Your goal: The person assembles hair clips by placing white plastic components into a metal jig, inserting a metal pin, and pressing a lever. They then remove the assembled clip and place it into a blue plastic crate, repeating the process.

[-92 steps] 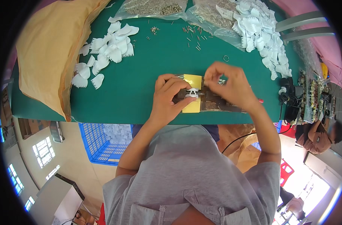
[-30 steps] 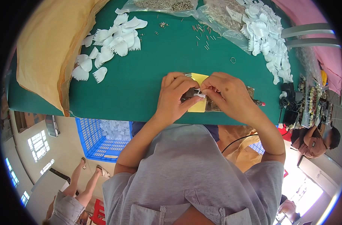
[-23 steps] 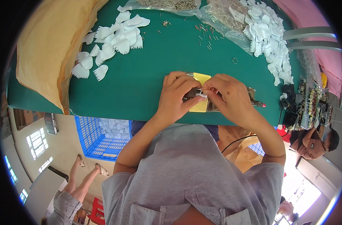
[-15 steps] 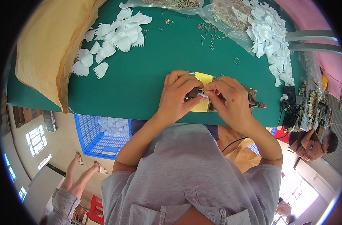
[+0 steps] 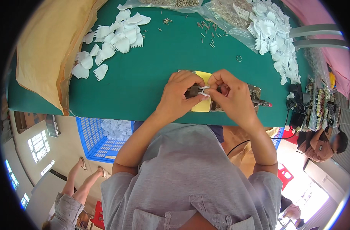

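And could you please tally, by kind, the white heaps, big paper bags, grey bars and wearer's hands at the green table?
Left white heap and right white heap: 2
Big paper bag: 1
Upper grey bar and lower grey bar: 2
Left hand and right hand: 2
Total: 7

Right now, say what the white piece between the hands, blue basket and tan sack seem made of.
White piece: probably plastic, opaque, smooth; too small for certainty. Blue basket: likely moulded plastic, satin, regular slots. Tan sack: possibly paper, matte, stiffly creased edge.
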A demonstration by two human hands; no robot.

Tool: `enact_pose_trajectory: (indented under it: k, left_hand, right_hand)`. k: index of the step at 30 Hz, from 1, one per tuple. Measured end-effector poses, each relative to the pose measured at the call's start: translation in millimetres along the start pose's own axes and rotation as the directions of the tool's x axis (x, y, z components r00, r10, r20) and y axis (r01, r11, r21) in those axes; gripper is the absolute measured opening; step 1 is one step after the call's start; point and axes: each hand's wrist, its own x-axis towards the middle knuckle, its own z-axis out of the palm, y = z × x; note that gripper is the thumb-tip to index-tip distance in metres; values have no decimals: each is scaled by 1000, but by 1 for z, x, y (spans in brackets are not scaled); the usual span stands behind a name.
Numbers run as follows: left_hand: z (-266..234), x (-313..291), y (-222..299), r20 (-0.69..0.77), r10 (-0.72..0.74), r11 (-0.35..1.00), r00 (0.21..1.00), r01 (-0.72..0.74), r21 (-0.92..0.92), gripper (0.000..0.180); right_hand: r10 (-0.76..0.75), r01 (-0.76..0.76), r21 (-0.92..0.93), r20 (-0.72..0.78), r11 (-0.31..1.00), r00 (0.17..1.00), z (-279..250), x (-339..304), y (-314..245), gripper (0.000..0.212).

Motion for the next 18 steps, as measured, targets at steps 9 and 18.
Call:
enact_pose_trajectory:
  k: [9,18]
  left_hand:
    - [12,0,-2,-82,41,995,996,-48,-88,29]
    - [10,4,-1,-71,56,997,996,-60,-47,27]
  right_hand:
    - [103,-108,35,117,994,988,-5,4,-5,20]
    - [73,-62,44,-750,997,657,-81,-67,125,19]
